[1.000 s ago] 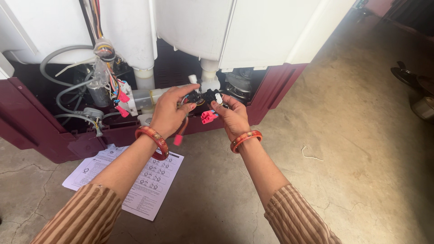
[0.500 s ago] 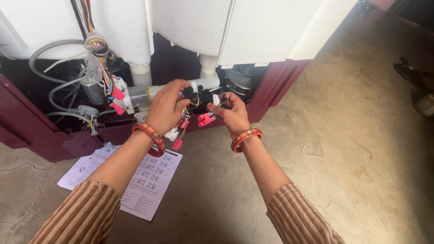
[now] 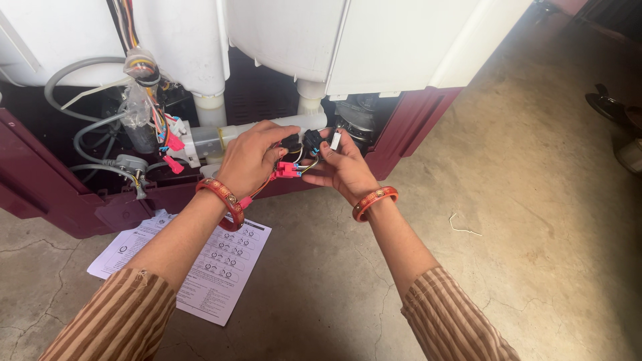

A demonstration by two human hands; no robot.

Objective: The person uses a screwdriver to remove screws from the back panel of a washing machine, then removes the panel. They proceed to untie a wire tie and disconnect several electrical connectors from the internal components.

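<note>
The washer (image 3: 348, 47) fills the view from 9 to 1 o'clock, its maroon base open. A sheet (image 3: 200, 267) lies on the floor at 7 o'clock. My left hand (image 3: 249, 160) grips one black plug (image 3: 290, 142), my right hand (image 3: 344, 170) pinches another (image 3: 313, 140), near centre, pink connectors (image 3: 286, 170) just below.

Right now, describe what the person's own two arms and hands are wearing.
Both hands are bare, with no gloves. The left hand has a red bangle with small gold dots at its wrist; the right hand has a plainer orange-red bangle. Both forearms are uncovered, with brown and tan striped fabric sleeves pushed up towards the elbows.
</note>
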